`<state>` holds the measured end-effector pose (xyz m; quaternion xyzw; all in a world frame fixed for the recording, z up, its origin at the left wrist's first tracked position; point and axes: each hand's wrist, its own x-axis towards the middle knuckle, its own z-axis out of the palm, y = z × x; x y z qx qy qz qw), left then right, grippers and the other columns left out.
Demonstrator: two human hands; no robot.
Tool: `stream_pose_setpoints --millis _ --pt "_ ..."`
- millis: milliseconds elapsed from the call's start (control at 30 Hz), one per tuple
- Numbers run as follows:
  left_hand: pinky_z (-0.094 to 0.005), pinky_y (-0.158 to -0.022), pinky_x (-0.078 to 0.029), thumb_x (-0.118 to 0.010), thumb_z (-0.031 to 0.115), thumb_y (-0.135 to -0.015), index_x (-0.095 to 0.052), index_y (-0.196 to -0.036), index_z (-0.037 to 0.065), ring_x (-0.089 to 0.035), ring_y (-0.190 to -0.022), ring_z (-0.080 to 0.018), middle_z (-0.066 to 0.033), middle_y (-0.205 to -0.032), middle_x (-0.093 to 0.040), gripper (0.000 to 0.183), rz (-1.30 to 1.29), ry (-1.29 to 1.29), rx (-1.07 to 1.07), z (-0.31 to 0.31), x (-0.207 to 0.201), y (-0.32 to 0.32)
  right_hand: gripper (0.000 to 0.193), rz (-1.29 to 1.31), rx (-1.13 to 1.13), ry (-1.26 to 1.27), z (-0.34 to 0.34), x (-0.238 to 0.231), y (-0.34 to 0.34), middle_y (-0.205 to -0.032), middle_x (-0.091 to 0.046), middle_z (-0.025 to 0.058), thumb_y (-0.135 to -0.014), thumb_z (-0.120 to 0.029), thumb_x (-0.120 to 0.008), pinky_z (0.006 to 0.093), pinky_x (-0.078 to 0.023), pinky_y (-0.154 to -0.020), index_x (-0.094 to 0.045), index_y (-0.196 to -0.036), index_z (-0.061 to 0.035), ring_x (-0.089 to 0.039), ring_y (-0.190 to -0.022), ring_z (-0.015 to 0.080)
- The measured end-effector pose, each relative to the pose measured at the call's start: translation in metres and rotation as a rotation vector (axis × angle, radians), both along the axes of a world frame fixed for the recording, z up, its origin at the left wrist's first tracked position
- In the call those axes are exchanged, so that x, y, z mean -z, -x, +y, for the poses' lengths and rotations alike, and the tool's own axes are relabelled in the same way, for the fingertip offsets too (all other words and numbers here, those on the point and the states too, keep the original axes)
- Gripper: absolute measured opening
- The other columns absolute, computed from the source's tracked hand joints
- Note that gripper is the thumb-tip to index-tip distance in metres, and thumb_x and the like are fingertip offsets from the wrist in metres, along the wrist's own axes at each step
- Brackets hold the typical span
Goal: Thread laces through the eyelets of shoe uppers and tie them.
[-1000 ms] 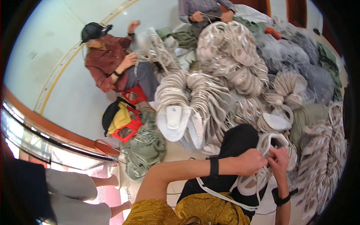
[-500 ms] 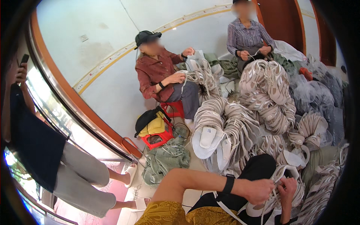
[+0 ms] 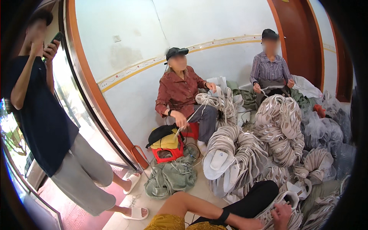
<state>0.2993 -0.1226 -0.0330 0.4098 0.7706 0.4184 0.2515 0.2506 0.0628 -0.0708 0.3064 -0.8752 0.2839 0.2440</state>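
At the lower right, a beige and white shoe upper (image 3: 268, 209) lies across my dark-clad leg. My right hand (image 3: 282, 215) is at its lacing opening, with bent fingers closed on the edge. My left hand (image 3: 254, 224), past a black wristband, reaches the same upper from the left. The picture's lower edge cuts it off and its fingers cannot be made out. Beyond my knee stand strung rows of similar uppers with pale insoles (image 3: 220, 160), and more uppers (image 3: 319, 163) lie to the right.
Across from me, a person in a red shirt (image 3: 179, 90) pulls a white lace. Another in a striped shirt (image 3: 271, 71) handles lace. Someone with a phone (image 3: 57, 37) stands left. A red stool (image 3: 168, 153), green cloth (image 3: 170, 180) and clear plastic bags (image 3: 326, 132) are around.
The view has tilted upward, so my hands sit lower in the picture. My left hand no longer shows its grip on the white lace. The red-shirted person's hand has drawn a lace out leftward.
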Motion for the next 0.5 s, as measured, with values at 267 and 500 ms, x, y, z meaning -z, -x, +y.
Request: stream_pose_setpoints --millis 267,500 --pt "-0.0461 -0.052 -0.048 -0.066 0.022 -0.065 -0.048 -0.096 -0.008 -0.058 -0.057 -0.0386 -0.0247 -0.063 -0.056 0.047 0.533 0.111 0.048 0.028 0.034 -0.018 0.028 -0.328 -0.071 -0.230 -0.032 0.010 -0.004 -0.064 -0.062 0.0109 -0.073 -0.023 -0.061 0.0397 -0.048 -0.057 -0.065 -0.101 -0.0153 -0.059 -0.059 0.0284" --pt "-0.0420 -0.052 -0.046 -0.059 0.018 -0.074 -0.058 -0.079 0.001 -0.058 -0.059 -0.0319 -0.0180 -0.064 -0.057 0.018 0.513 -0.060 0.068 0.012 -0.002 -0.004 0.028 -0.445 -0.062 -0.243 -0.032 0.006 -0.003 -0.065 -0.061 0.0125 -0.073 -0.016 -0.059 0.0397 -0.045 -0.055 -0.066 -0.100 -0.0160 -0.059 -0.058 0.0288"
